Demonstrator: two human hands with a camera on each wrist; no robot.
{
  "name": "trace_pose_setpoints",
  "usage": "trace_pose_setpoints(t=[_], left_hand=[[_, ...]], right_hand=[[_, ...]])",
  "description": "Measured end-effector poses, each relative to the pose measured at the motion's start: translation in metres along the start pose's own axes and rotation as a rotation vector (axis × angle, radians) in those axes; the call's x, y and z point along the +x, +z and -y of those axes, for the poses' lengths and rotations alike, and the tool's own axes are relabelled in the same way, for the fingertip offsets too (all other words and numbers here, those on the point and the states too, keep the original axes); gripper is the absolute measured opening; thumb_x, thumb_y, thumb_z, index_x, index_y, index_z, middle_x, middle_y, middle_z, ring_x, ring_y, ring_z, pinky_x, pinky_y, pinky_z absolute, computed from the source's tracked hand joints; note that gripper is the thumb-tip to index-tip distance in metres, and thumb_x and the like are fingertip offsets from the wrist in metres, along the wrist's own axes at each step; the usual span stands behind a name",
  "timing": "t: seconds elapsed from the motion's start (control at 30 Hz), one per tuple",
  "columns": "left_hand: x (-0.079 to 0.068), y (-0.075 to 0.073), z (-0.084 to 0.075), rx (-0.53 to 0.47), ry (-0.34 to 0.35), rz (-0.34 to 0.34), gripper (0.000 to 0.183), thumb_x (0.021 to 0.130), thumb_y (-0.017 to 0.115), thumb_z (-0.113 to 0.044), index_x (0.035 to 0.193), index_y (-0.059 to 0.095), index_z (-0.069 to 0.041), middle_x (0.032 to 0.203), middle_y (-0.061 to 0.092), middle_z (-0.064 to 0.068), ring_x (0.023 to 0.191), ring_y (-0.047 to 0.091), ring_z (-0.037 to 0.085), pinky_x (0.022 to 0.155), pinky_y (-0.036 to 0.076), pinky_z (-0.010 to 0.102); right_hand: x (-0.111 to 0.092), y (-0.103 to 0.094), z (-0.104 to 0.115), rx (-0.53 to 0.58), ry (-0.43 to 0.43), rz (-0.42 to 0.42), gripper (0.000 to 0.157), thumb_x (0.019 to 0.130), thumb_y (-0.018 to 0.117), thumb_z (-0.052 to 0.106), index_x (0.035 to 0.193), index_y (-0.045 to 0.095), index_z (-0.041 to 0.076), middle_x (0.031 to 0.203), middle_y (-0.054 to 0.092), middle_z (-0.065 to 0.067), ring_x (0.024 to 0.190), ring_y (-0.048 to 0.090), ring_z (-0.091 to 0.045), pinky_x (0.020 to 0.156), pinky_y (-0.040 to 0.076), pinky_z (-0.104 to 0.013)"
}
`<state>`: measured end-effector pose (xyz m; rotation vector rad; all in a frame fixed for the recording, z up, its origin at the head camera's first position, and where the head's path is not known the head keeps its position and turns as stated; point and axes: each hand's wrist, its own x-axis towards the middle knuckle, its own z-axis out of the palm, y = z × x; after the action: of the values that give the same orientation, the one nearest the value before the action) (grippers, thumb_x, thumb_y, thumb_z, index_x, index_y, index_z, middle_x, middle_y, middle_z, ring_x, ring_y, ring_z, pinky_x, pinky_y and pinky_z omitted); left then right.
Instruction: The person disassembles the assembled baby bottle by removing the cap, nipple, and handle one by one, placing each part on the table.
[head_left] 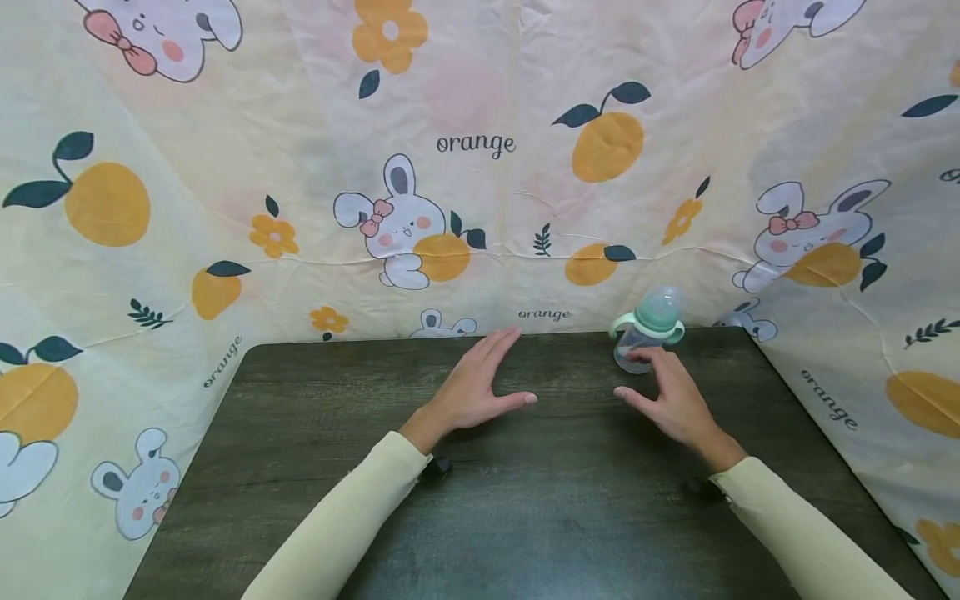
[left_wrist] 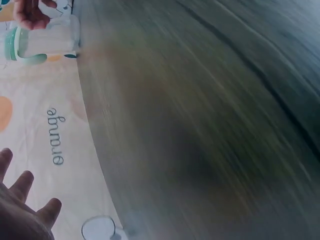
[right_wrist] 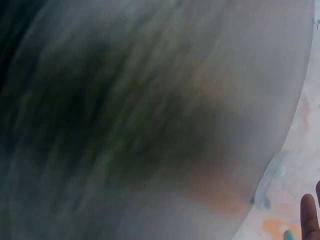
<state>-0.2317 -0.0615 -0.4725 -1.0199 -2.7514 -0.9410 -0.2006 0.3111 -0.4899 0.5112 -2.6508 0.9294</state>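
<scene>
A clear plastic bottle with mint-green handles point(head_left: 651, 323) stands upright, presumably stable unaided — the right hand point(head_left: 677, 402) spread before it, contact unclear; the left hand point(head_left: 472, 390) wide, empty.

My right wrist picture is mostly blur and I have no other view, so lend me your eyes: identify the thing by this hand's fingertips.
Observer: It is a two-handled baby bottle, as the head view shows.
Operator: Now tell me where the other hand is.
Observer: The left hand is over the table, to the left of the bottle in the head view.
Operator: Report whether it holds anything.
Observer: It holds nothing: its fingers are extended and its thumb is spread away from them.
</scene>
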Motion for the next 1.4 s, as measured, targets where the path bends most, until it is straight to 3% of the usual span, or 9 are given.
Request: trace_pose_setpoints(t=[0.13, 0.37, 0.63, 0.7, 0.83, 0.9, 0.97, 1.23, 1.4], left_hand=[[0.009, 0.005, -0.008, -0.079, -0.052, -0.002, 0.101, 0.1, 0.073, -0.063, 0.178, 0.02, -0.027, 0.181, 0.026, 0.002, 0.166, 0.024, 0.023, 0.128, 0.03, 0.058], [0.022, 0.014, -0.023, -0.127, -0.063, 0.005, 0.099, 0.1, 0.074, -0.063, 0.177, 0.023, -0.027, 0.181, 0.027, 0.003, 0.165, 0.027, 0.025, 0.126, 0.034, 0.059], [0.037, 0.022, -0.034, -0.155, -0.062, 0.011, 0.096, 0.101, 0.072, -0.062, 0.177, 0.024, -0.028, 0.18, 0.028, 0.0, 0.165, 0.027, 0.021, 0.127, 0.034, 0.056], [0.041, 0.024, -0.036, -0.176, -0.055, 0.006, 0.094, 0.102, 0.072, -0.06, 0.176, 0.026, -0.027, 0.18, 0.029, 0.0, 0.164, 0.027, 0.021, 0.128, 0.034, 0.054], [0.049, 0.028, -0.04, -0.216, -0.051, -0.012, 0.089, 0.103, 0.074, -0.054, 0.175, 0.031, -0.024, 0.177, 0.034, 0.002, 0.163, 0.031, 0.02, 0.128, 0.035, 0.051], [0.054, 0.03, -0.042, -0.22, -0.058, -0.024, 0.086, 0.104, 0.075, -0.051, 0.174, 0.034, -0.023, 0.175, 0.037, 0.003, 0.161, 0.034, 0.02, 0.127, 0.037, 0.049], [0.059, 0.031, -0.043, -0.226, -0.064, -0.033, 0.084, 0.104, 0.077, -0.048, 0.173, 0.036, -0.021, 0.172, 0.042, 0.002, 0.159, 0.038, 0.021, 0.125, 0.039, 0.048], [0.078, 0.037, -0.043, -0.272, -0.088, -0.057, 0.078, 0.103, 0.08, -0.036, 0.168, 0.043, -0.016, 0.162, 0.053, 0.003, 0.151, 0.05, 0.021, 0.122, 0.043, 0.043], [0.088, 0.041, -0.043, -0.275, -0.101, -0.063, 0.074, 0.103, 0.08, -0.035, 0.165, 0.048, -0.012, 0.158, 0.057, 0.004, 0.147, 0.054, 0.022, 0.12, 0.044, 0.041]], right_hand=[[-0.002, -0.004, -0.004, 0.022, 0.081, -0.033, 0.053, 0.1, 0.084, 0.026, 0.139, 0.059, -0.002, 0.135, 0.062, -0.023, 0.125, 0.055, -0.044, 0.098, 0.045, -0.063], [-0.004, -0.012, -0.012, 0.014, 0.203, -0.145, 0.051, 0.101, 0.083, 0.026, 0.132, 0.057, -0.004, 0.129, 0.06, -0.025, 0.12, 0.057, -0.045, 0.09, 0.045, -0.052], [-0.002, -0.02, -0.019, 0.11, 0.331, -0.278, 0.068, 0.102, 0.083, 0.028, 0.15, 0.05, -0.005, 0.142, 0.056, -0.024, 0.126, 0.056, -0.038, 0.091, 0.044, -0.023], [0.0, -0.022, -0.02, 0.145, 0.362, -0.282, 0.074, 0.101, 0.084, 0.03, 0.156, 0.046, -0.003, 0.148, 0.054, -0.024, 0.131, 0.055, -0.038, 0.094, 0.044, -0.021], [0.005, -0.025, -0.023, 0.226, 0.43, -0.237, 0.087, 0.102, 0.083, 0.032, 0.167, 0.035, 0.0, 0.159, 0.048, -0.025, 0.144, 0.049, -0.042, 0.113, 0.049, -0.042], [0.007, -0.026, -0.024, 0.285, 0.458, -0.21, 0.093, 0.102, 0.083, 0.031, 0.17, 0.028, 0.001, 0.163, 0.044, -0.027, 0.149, 0.044, -0.044, 0.118, 0.044, -0.057], [0.009, -0.026, -0.025, 0.342, 0.482, -0.195, 0.097, 0.101, 0.083, 0.028, 0.172, 0.022, 0.001, 0.166, 0.041, -0.029, 0.152, 0.039, -0.046, 0.121, 0.038, -0.064], [0.017, -0.022, -0.028, 0.462, 0.556, -0.115, 0.103, 0.102, 0.083, 0.025, 0.174, 0.013, 0.0, 0.172, 0.033, -0.03, 0.156, 0.033, -0.048, 0.125, 0.032, -0.065], [0.022, -0.018, -0.026, 0.454, 0.591, -0.021, 0.098, 0.103, 0.082, 0.027, 0.171, 0.02, -0.005, 0.169, 0.036, -0.033, 0.155, 0.036, -0.05, 0.122, 0.034, -0.066]])
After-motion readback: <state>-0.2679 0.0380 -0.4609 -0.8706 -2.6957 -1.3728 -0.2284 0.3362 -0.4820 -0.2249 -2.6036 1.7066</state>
